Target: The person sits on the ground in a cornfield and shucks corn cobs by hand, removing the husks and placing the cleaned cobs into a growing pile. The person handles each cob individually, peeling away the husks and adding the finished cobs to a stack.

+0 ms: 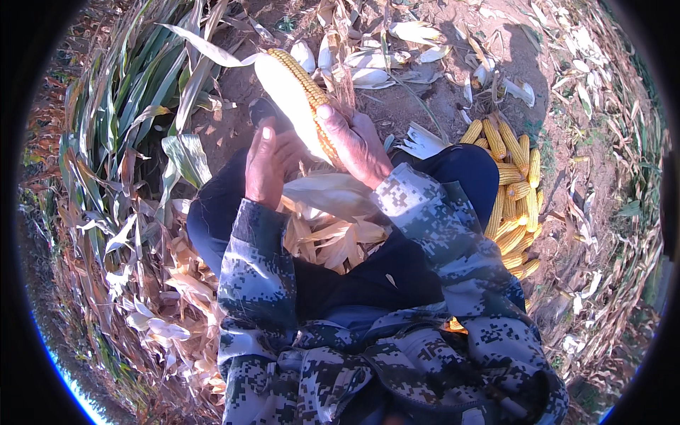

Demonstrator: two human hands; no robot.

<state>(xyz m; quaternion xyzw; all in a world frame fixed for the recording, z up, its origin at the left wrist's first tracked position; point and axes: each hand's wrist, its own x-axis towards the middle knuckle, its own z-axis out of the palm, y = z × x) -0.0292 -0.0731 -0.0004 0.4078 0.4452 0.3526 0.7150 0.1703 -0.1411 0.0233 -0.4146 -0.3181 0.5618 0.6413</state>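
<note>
My right hand (355, 142) is closed around the lower end of a yellow corn cob (300, 74), its thumb on the kernels. Pale husk (284, 98) still covers the cob's left side, and one long strip of it hangs off the tip to the upper left. Beside the husk is my left hand (270, 162), thumb raised and fingers partly behind the husk; whether it grips the husk cannot be told. Loose dry husks (340, 236) lie between my bent legs.
Bare yellow cobs (510, 180) are piled on the soil right of my knee. Unhusked ears (372, 77) lie ahead. Long green and dry corn stalks (138, 101) spread at the left, with more husks (196, 287) below them. Further dry leaves (589, 101) cover the right side.
</note>
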